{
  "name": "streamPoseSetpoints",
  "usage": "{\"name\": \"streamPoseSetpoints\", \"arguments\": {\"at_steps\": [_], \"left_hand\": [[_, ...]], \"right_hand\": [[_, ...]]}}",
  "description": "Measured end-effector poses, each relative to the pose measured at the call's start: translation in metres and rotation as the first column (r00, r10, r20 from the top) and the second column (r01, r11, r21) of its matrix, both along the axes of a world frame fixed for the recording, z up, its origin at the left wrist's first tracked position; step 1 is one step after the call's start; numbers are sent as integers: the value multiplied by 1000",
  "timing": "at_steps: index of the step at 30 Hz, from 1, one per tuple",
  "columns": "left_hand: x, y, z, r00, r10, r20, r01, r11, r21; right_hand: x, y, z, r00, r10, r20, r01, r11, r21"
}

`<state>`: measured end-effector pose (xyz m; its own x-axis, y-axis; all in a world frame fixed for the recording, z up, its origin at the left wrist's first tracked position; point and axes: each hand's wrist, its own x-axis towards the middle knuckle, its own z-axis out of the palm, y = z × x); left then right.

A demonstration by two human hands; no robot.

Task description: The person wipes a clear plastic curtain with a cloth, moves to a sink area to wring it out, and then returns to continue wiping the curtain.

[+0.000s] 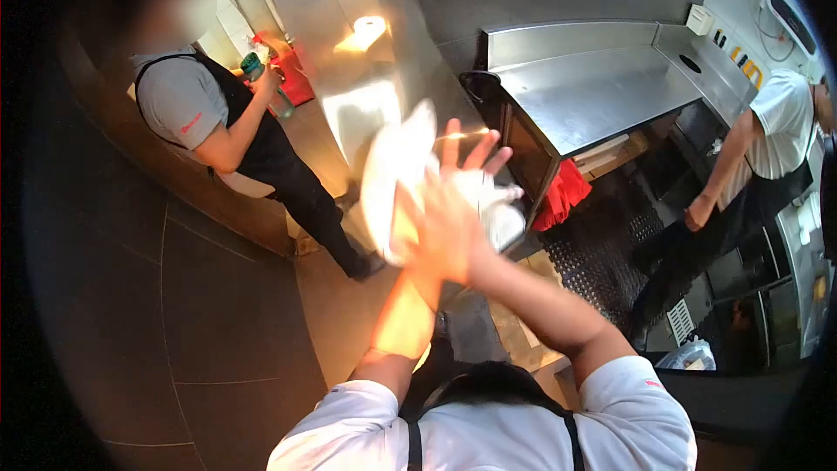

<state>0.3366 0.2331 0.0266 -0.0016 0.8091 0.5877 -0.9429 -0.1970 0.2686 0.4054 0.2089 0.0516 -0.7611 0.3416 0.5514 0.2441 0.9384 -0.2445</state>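
My two hands are raised in front of me and overlap, with the wrists close together. My right hand [450, 225] lies across the front, its fingers smeared by motion. Behind it, the fingers of my left hand [473, 157] show stretched out and spread. A white, soft-looking thing [397, 153], blurred, rises at the left of my hands and overlaps the right hand's fingers; I cannot tell whether that hand grips it. Just right of my hands is a smaller white thing [504, 225], partly hidden by them.
At the left a person [231, 122] in a dark apron holds a bottle [277, 94]. A steel counter [593, 92] stands ahead on the right, with red cloth [565, 196] hanging below. Another person [780, 135] stands at far right, near a black perforated mat [602, 266].
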Motion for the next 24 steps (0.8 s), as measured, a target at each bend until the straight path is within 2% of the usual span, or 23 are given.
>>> {"name": "streamPoseSetpoints", "arguments": {"at_steps": [1, 3, 4, 5, 7, 8, 9, 10, 11, 12, 13, 15, 16, 17, 18, 20, 21, 23, 24], "left_hand": [[-1, -8, 8, 983, 128, -129, -161, 940, -301], [0, -13, -7, 994, -108, 29, 110, 992, -62], [6, -24, 6, 988, -157, 4, 157, 982, -108], [15, -26, 7, 989, -137, -49, 131, 986, -108], [39, -37, -5, 913, -299, 279, 332, 940, -77], [69, -42, 7, 834, -111, 541, 235, 958, -165], [73, -47, 0, 905, -156, 396, 244, 952, -184], [75, -54, -6, 951, -200, 237, 250, 946, -205], [79, -62, -3, 967, -244, 71, 254, 941, -223], [84, -80, -3, 998, -63, 4, 61, 948, -312], [71, -66, -41, 992, -123, 22, 124, 989, -80], [73, -87, -35, 988, -149, -39, 142, 980, -140], [88, -109, 1, 989, -87, -116, 47, 948, -314], [98, -99, 6, 933, 14, 360, 170, 865, -473], [107, -98, 0, 996, -7, 88, 44, 908, -416], [118, -103, -6, 967, -252, -50, 223, 920, -322], [126, -104, -20, 967, -256, -2, 242, 914, -326], [129, -122, -22, 983, -48, -180, -23, 927, -374], [110, -111, -63, 986, -152, -66, 132, 962, -240]], "right_hand": [[20, -23, -18, 996, 40, -79, -43, 998, -36], [49, -26, -40, 986, -42, -163, 61, 992, 114], [61, -23, -44, 974, -114, -194, 147, 975, 169], [65, -10, -38, 947, -254, -195, 290, 938, 191], [59, 18, -18, 920, -339, -199, 333, 941, -61], [65, 31, 33, 914, -244, -323, 314, 931, 184], [60, 6, 35, 909, -362, -206, 363, 931, -36], [55, -18, 38, 882, -467, -59, 444, 867, -228], [74, -44, 50, 910, -415, 23, 415, 905, -98], [85, -59, 15, 973, -196, -125, 186, 978, -91], [95, -73, -20, 972, 47, -231, -60, 997, -50], [128, -82, -46, 983, -32, -180, 31, 999, -8], [132, -70, -40, 963, -126, -239, 108, 990, -85], [131, -57, -28, 931, -231, -282, 185, 966, -183], [125, -43, -14, 933, -323, -157, 328, 944, 11], [97, -51, 0, 896, -399, -196, 318, 883, -346], [108, -64, 8, 962, -273, 8, 262, 915, -308], [133, -109, 5, 985, -92, 146, 135, 939, -318], [141, -130, -32, 996, -77, -48, 63, 967, -245]]}}
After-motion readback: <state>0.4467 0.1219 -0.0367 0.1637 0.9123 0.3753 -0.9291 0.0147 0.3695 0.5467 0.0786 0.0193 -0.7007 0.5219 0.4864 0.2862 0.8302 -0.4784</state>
